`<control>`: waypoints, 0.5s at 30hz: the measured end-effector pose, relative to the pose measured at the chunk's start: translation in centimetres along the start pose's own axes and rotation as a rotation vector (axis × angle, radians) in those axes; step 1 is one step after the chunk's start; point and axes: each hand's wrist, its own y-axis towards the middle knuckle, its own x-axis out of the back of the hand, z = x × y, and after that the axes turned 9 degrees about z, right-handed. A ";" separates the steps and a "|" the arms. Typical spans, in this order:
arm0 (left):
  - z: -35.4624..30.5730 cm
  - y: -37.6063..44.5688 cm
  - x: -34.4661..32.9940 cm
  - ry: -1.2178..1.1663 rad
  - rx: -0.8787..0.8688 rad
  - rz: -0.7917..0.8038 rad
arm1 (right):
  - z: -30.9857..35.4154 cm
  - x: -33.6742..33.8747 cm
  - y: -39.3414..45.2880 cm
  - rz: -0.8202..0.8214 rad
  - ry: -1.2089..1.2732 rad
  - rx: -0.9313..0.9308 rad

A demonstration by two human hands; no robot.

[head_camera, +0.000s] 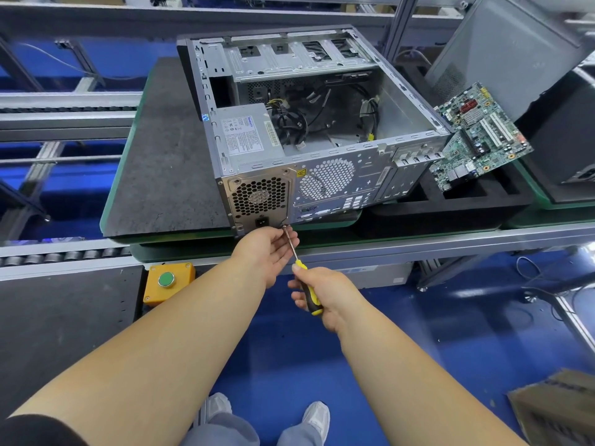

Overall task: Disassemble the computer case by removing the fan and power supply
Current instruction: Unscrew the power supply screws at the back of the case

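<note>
Right hand: the right hand [325, 297] is wrapped tight round the yellow-and-black handle of a slim steel-shafted screwdriver [301, 275], fingers fully curled.
Left hand: the left hand [269, 249] is loosely cupped, palm up, and steadies the shaft near its tip; whether the fingers pinch it I cannot tell.
Tool axis: the shaft runs up and slightly left, from the right hand to a screw at the lower right corner of the grille plate.
Power supply: the grey metal box with a honeycomb grille [257, 194] sits in the near left corner of the open silver steel computer case [322, 123], directly ahead of both hands; the left hand is nearer.
Fan: behind the round perforated vent, right of the grille, too hidden to judge.
Arms: both bare forearms reach forward and converge at the case's rear edge.
Beyond: a green circuit board [479, 136] leans at the case's right; an orange box with a green button [167, 280] sits below the bench.
</note>
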 end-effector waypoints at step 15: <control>0.0 -0.1 0.0 0.021 -0.020 -0.003 | 0.1 0.2 -0.6 0.049 0.093 -0.031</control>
